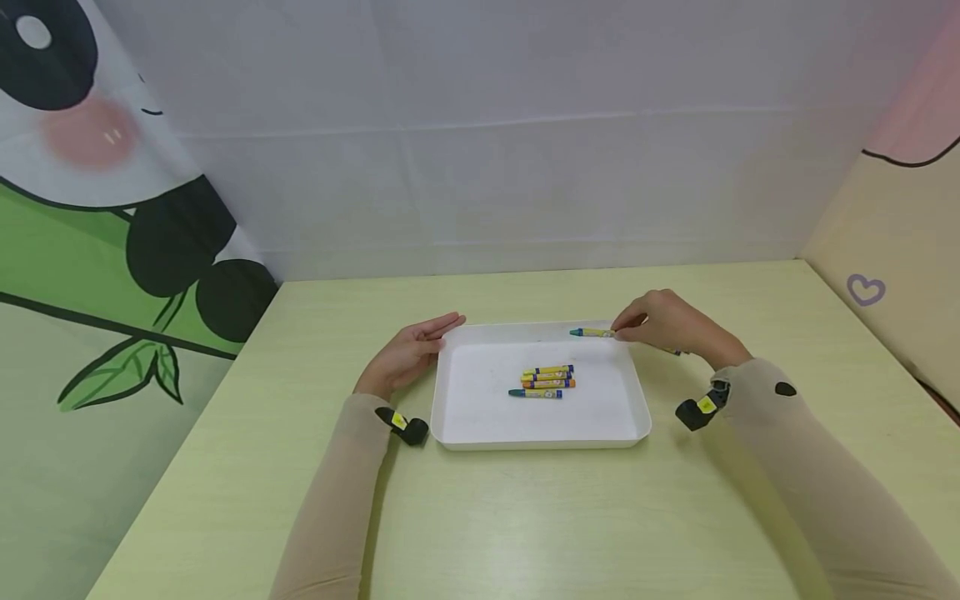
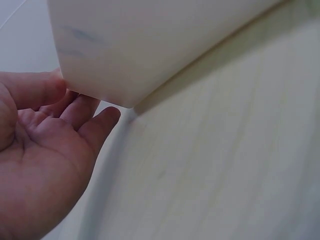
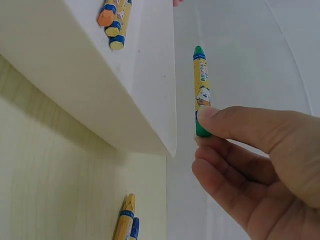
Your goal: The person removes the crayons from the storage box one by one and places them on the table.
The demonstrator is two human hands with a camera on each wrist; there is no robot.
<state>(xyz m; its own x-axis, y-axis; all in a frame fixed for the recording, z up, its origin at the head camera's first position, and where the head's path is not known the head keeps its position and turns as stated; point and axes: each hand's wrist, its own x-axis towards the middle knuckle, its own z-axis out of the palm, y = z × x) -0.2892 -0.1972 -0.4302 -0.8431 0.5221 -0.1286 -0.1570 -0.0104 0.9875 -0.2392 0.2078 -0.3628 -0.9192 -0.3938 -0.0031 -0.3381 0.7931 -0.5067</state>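
A white tray stands on the table, with my left hand at its far left corner. In the left wrist view, the thumb and fingertips of that hand hold the tray's corner. My right hand pinches a green crayon by its rear end between thumb and fingers. Its tip points left, above the tray's far right rim. Inside the tray lie a yellow crayon, another yellow one, an orange crayon and a dark green crayon, roughly side by side.
To the right of the tray, partly hidden behind my right hand in the head view, lie a yellow-orange crayon and a blue-ended one. The pale table meets a grey cloth backdrop at its far edge.
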